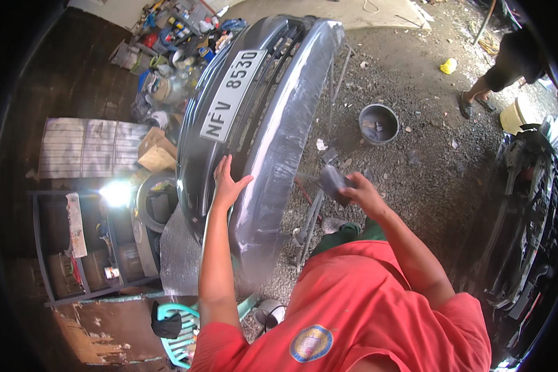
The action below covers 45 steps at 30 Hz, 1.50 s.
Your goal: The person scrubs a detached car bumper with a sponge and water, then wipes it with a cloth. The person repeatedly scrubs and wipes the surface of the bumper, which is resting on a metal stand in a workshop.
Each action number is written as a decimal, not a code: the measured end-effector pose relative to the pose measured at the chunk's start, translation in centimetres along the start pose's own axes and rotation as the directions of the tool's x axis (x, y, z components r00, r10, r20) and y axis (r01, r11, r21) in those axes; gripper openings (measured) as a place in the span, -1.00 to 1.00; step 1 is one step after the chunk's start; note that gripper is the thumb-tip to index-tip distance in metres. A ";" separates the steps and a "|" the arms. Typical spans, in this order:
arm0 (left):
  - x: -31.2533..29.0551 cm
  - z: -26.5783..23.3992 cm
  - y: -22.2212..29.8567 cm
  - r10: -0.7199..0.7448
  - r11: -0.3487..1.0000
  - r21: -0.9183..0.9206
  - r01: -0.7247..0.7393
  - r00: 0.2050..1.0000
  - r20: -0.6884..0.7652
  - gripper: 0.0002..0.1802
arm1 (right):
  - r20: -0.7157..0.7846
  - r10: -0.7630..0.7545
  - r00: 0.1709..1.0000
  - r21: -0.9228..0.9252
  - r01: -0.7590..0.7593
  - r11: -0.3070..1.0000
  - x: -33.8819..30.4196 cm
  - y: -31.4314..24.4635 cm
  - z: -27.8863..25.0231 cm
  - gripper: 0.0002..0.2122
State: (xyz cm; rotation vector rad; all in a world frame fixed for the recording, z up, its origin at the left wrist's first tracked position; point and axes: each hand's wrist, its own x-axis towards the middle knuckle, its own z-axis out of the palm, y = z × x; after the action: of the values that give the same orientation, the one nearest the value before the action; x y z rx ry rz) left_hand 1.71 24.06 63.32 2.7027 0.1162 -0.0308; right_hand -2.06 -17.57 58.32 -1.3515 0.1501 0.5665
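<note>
A dark car bumper (pixel 195 167) stretches lengthwise before me, its lower side (pixel 289 133) dull grey with whitish streaks. On its face is a white licence plate (pixel 234 96). My left hand (pixel 228 185) rests on the bumper just below the plate, fingers and thumb spread, holding nothing. To the right of the bumper and apart from it, my right hand (pixel 361 193) grips a dark grey, flat piece of sandpaper (pixel 333 185) between thumb and fingers. Part of the sandpaper is hidden by those fingers.
Metal stand legs (pixel 310 226) support the bumper over gravel. A dark bucket (pixel 379 124) stands to the right; beyond it is another person's leg (pixel 477 93). Car parts (pixel 521 204) line the right side. A metal frame (pixel 87 248) and green plastic chair (pixel 178 335) are at left.
</note>
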 end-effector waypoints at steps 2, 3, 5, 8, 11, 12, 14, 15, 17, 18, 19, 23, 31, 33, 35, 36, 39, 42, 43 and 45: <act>-1.6 0.4 -0.2 -0.035 0.999 -0.022 0.035 0.999 -0.017 0.11 | 0.146 0.054 0.988 0.174 -0.080 0.981 3.5 0.4 2.6 -0.76; -2.2 0.5 -0.2 -0.043 0.999 -0.030 0.042 0.999 -0.022 0.09 | 0.181 0.046 0.982 0.225 -0.086 0.970 5.3 1.2 4.0 -0.77; -3.8 0.3 -0.7 -0.067 0.996 -0.065 0.064 0.997 -0.046 0.02 | 0.243 0.071 0.967 0.270 -0.138 0.953 7.5 1.1 7.9 -0.78; -5.1 0.7 -0.4 -0.098 0.990 -0.110 0.092 0.994 -0.049 -0.02 | 0.307 0.070 0.949 0.278 -0.160 0.947 10.3 1.0 12.1 -0.78; -6.1 0.9 -0.5 -0.115 0.992 -0.052 0.112 0.991 -0.065 -0.07 | 0.388 0.070 0.919 0.235 -0.172 0.957 11.9 1.3 14.3 -0.77; -6.2 0.9 -0.6 -0.119 0.993 -0.018 0.118 0.991 -0.066 -0.09 | 0.428 0.073 0.901 0.223 -0.184 0.957 12.1 1.5 14.5 -0.74; -5.8 1.6 -0.5 -0.093 0.995 0.036 0.096 0.993 -0.072 -0.13 | 0.479 0.065 0.875 0.203 -0.182 0.962 13.1 1.2 14.0 -0.68; -5.7 2.0 -0.2 -0.073 0.995 0.060 0.077 0.995 -0.071 -0.15 | 0.501 0.030 0.865 0.245 -0.176 0.953 13.8 2.0 14.3 -0.60; -6.1 2.4 -0.6 -0.066 0.996 0.055 0.070 0.995 -0.070 -0.24 | 0.523 0.009 0.852 0.271 -0.176 0.946 13.6 1.7 13.8 -0.62; -6.6 2.4 -1.2 -0.080 0.994 0.064 0.084 0.994 -0.072 -0.26 | 0.559 0.038 0.828 0.224 -0.195 0.955 13.5 1.2 13.0 -0.62; -6.5 2.6 -1.5 -0.080 0.991 0.103 0.090 0.992 -0.096 -0.30 | 0.528 -0.056 0.848 0.373 -0.172 0.912 13.7 2.1 12.1 -0.65; -5.9 3.1 -0.4 -0.204 0.965 0.115 0.237 0.949 -0.240 -0.45 | 0.219 0.081 0.972 0.037 -0.091 0.995 15.9 5.2 2.3 -0.53; -6.5 4.4 -4.0 -0.595 0.792 -0.139 0.594 0.703 -0.390 -0.31 | -0.569 0.274 0.776 -0.086 -0.387 0.918 24.3 14.9 -24.3 -0.33; -7.5 4.3 -3.9 -0.742 0.663 -0.373 0.649 0.504 -0.442 -0.28 | -0.575 0.359 0.735 -0.111 -0.505 0.856 26.9 16.1 -28.2 -0.41; -7.7 3.1 -3.6 -0.864 0.487 -0.485 0.726 0.317 -0.392 -0.27 | -0.509 0.385 0.770 -0.307 -0.580 0.754 30.7 17.8 -32.4 -0.48; -7.7 3.6 -0.7 -0.851 0.494 -0.563 0.662 0.236 -0.469 -0.22 | -0.496 0.330 0.803 -0.431 -0.558 0.709 33.2 18.9 -33.4 -0.53; -2.4 5.7 3.6 -0.884 0.446 -0.629 0.637 0.204 -0.421 -0.21 | -0.498 0.361 0.788 -0.534 -0.607 0.588 38.8 22.4 -37.4 -0.59; -0.3 8.0 4.5 -0.882 0.453 -0.517 0.727 0.278 -0.381 -0.21 | -0.409 0.273 0.871 -0.723 -0.491 0.486 45.4 25.0 -39.3 -0.70; 0.9 8.9 4.5 -0.884 0.451 -0.480 0.753 0.303 -0.356 -0.21 | -0.374 0.249 0.893 -0.729 -0.450 0.516 47.7 26.1 -40.5 -0.72; 2.6 10.3 4.8 -0.885 0.450 -0.404 0.796 0.337 -0.321 -0.21 | -0.365 0.305 0.880 -0.696 -0.475 0.538 52.2 27.8 -41.4 -0.75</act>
State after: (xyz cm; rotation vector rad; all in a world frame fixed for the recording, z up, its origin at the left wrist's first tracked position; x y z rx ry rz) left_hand 4.63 15.58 55.86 2.0609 1.6222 0.3542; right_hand 38.69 -38.28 2.42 -2.2689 0.4257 0.9429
